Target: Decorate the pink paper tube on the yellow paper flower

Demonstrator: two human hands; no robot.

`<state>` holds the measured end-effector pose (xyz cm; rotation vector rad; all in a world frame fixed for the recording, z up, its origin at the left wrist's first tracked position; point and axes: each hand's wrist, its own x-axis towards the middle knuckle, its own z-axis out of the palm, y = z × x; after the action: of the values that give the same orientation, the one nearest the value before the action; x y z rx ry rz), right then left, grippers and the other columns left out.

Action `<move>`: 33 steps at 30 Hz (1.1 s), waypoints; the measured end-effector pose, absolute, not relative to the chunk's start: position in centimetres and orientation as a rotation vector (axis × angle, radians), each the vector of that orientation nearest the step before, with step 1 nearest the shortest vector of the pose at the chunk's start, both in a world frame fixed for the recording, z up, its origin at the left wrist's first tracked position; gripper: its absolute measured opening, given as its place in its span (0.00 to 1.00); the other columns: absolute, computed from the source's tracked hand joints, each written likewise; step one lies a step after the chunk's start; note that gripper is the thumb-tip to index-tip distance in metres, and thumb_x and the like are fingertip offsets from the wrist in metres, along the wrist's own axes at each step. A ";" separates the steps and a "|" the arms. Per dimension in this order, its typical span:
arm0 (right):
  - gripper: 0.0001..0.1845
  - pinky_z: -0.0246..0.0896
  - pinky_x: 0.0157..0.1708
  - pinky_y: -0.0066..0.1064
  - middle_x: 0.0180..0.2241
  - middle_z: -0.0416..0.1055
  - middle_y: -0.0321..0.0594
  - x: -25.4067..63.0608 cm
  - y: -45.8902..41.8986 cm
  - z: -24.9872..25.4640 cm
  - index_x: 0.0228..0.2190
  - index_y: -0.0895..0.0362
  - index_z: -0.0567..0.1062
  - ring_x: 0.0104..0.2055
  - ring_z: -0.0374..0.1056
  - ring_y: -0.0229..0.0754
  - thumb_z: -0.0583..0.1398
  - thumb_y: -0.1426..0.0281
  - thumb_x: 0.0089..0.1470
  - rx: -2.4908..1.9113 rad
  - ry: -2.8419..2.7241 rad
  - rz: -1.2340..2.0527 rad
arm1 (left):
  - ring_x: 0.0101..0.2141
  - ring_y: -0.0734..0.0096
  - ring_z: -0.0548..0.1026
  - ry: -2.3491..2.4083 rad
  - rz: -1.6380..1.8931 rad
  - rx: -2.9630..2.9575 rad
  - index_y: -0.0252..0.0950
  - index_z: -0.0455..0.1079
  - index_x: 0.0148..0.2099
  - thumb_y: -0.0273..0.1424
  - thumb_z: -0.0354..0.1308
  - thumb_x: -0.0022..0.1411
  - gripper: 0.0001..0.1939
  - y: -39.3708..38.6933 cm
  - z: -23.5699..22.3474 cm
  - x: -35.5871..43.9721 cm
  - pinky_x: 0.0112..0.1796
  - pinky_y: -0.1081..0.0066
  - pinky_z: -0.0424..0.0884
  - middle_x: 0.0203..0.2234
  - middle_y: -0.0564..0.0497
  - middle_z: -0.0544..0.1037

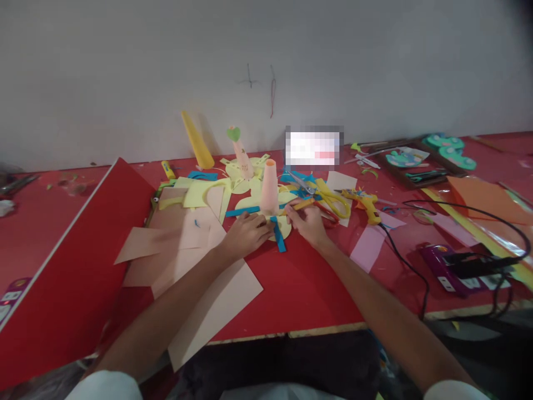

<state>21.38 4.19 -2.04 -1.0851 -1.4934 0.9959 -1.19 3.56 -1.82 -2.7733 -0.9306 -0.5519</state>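
A peach paper cone with an open top stands upright on a yellow flower-shaped base. Low at the cone's front left is my left hand, its fingers curled together, fingertips at the upper end of a blue strip. Another blue strip points left from the cone. To the right, my right hand pinches by an orange strip that points at the cone's foot. Exactly what lies under the fingertips is hidden. A second decorated cone with a green heart stands behind.
Scissors and a yellow glue gun lie to the right, with a black cable running to a purple power strip. Peach sheets and a red board are at left. A yellow cone leans near the wall.
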 end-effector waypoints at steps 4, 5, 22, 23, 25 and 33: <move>0.21 0.60 0.20 0.28 0.26 0.73 0.35 21.2 4.5 -2.3 0.36 0.54 0.74 0.21 0.66 0.36 0.62 0.48 0.58 -1.064 -1.585 1.078 | 0.34 0.66 0.75 -0.959 -0.577 -2.688 0.38 0.78 0.45 0.36 0.51 0.76 0.15 3.3 -1.8 -1.0 0.37 0.62 0.60 0.32 0.50 0.77; 0.21 0.60 0.20 0.28 0.26 0.73 0.36 21.2 4.6 -2.4 0.36 0.54 0.74 0.22 0.66 0.36 0.62 0.48 0.58 -1.063 -1.593 1.081 | 0.34 0.65 0.74 -0.977 -0.589 -2.673 0.37 0.78 0.45 0.36 0.51 0.76 0.14 3.3 -1.7 -1.0 0.37 0.62 0.60 0.32 0.50 0.77; 0.20 0.58 0.20 0.27 0.25 0.70 0.34 21.6 4.8 -2.5 0.35 0.54 0.73 0.22 0.65 0.35 0.62 0.49 0.60 -1.048 -1.521 1.163 | 0.37 0.66 0.74 -0.885 -0.825 -2.730 0.36 0.75 0.39 0.31 0.53 0.75 0.12 3.4 -1.7 -1.3 0.39 0.63 0.65 0.37 0.49 0.83; 0.20 0.60 0.21 0.27 0.25 0.70 0.35 21.5 4.8 -2.5 0.35 0.55 0.74 0.23 0.66 0.35 0.62 0.49 0.60 -1.046 -1.564 1.158 | 0.37 0.65 0.74 -0.888 -0.834 -2.734 0.35 0.75 0.38 0.31 0.54 0.75 0.12 3.5 -1.8 -1.3 0.39 0.63 0.66 0.36 0.49 0.82; 0.20 0.62 0.23 0.28 0.27 0.71 0.36 21.4 4.7 -2.4 0.36 0.55 0.74 0.26 0.68 0.37 0.61 0.49 0.61 -1.034 -1.641 1.134 | 0.37 0.65 0.74 -0.858 -0.817 -2.756 0.35 0.74 0.37 0.31 0.54 0.74 0.12 3.6 -1.9 -1.3 0.40 0.64 0.68 0.34 0.49 0.81; 0.17 0.66 0.33 0.31 0.31 0.78 0.39 21.5 3.8 -1.4 0.42 0.54 0.76 0.32 0.74 0.41 0.55 0.55 0.68 -0.991 -1.838 1.003 | 0.36 0.67 0.76 -0.747 -0.731 -2.767 0.36 0.74 0.38 0.25 0.52 0.74 0.12 3.5 -1.7 -1.3 0.36 0.65 0.66 0.35 0.49 0.82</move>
<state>21.47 3.84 -1.40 -0.9909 -1.8377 1.0034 -1.34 3.50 -1.68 -2.7665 -0.7466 -0.7311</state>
